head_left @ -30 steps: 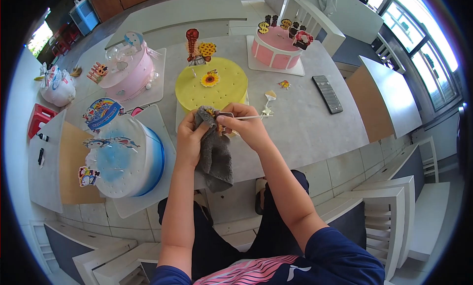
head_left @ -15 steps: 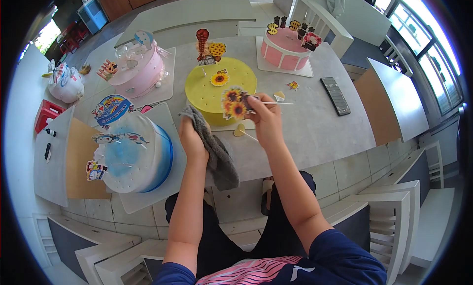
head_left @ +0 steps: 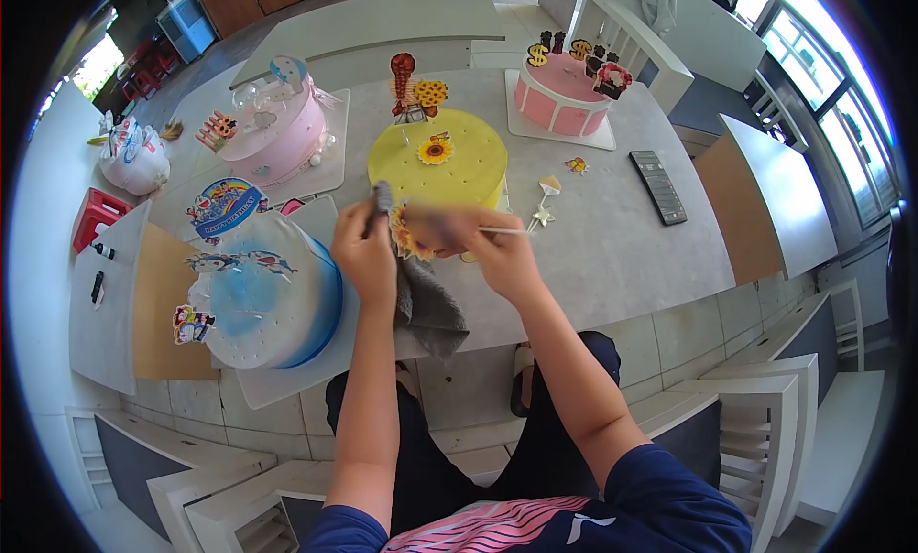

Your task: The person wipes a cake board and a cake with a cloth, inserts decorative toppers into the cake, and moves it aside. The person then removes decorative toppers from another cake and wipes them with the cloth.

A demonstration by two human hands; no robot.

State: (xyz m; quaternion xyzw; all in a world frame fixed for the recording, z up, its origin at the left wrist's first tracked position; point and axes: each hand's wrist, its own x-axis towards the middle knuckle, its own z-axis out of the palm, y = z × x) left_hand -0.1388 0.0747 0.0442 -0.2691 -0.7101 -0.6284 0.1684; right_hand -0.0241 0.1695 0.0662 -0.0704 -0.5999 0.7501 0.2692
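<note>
My left hand is closed around a grey cloth, which hangs down over the table's front edge. My right hand grips a sunflower cake topper with a white stick pointing to the right. The topper is partly smeared by motion and lies close to the cloth, though I cannot tell whether they touch. Just behind both hands stands a yellow cake, dotted on top, with a sunflower decoration and an upright topper at its back.
A blue-and-white cake and a pink cake stand at left; another pink cake is at back right. Small picks, a little cutout and a phone lie on the table right of the yellow cake.
My right hand has brought the sunflower topper left and down, against or near the cloth. My left hand has shifted slightly; the view has moved a little.
</note>
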